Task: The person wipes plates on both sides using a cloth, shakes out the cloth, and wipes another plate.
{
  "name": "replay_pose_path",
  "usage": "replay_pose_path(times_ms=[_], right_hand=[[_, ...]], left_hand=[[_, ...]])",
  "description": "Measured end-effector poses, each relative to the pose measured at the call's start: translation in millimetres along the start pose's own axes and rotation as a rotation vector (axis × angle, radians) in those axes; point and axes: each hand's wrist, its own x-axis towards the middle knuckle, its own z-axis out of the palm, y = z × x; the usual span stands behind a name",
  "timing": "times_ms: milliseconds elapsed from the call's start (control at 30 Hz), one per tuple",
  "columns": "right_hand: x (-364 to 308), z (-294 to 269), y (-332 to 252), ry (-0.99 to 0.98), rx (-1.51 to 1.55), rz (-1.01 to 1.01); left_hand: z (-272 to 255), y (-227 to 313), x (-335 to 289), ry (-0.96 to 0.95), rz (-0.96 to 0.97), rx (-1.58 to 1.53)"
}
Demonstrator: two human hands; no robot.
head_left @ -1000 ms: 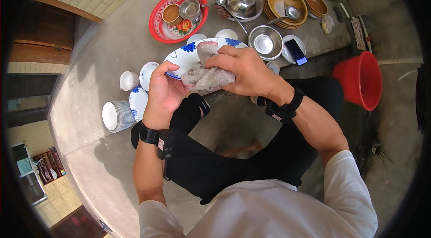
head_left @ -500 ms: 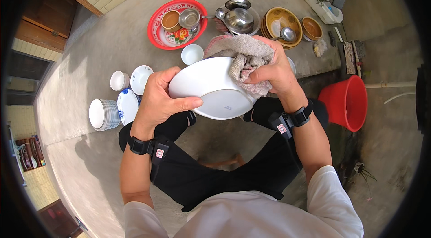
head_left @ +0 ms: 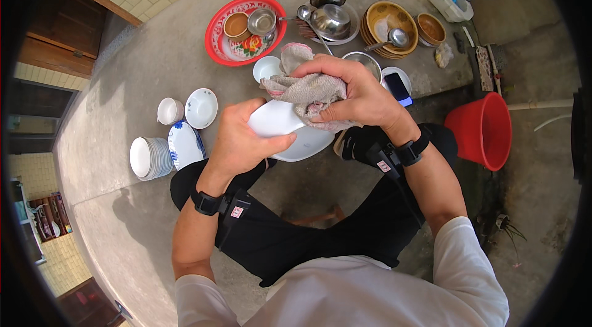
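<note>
A white bowl (head_left: 275,121) is held tilted above my knees, with part of its underside showing. My left hand (head_left: 239,137) grips its left edge, thumb lying along the outside. On the bowl's upper right side, my right hand (head_left: 357,89) presses a grey-beige cloth (head_left: 317,92) with pinkish edges, the fingers wrapped over it. The cloth and the right hand cover much of the bowl's right part. Just beyond the cloth, a small white bowl (head_left: 266,68) rests on the concrete floor.
A stack of white bowls (head_left: 143,158), a blue-patterned dish (head_left: 184,145) and a flower-marked bowl (head_left: 201,108) stand at left. Farther off are a red enamel tray (head_left: 216,49), metal pots (head_left: 331,21) and brown bowls (head_left: 404,18). A phone (head_left: 396,86) and a red bucket (head_left: 478,132) lie right.
The bowl has tipped, so less of it shows. My right hand has moved left with the cloth over it, uncovering the phone. The whole view has shifted slightly.
</note>
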Motion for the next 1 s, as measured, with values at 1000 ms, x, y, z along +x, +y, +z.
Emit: replay_pose_path(times_ms=[1000], right_hand=[[14,14,2,0.057,-0.204,-0.233]], left_hand=[[12,-4,-8,0.053,0.04,0.019]])
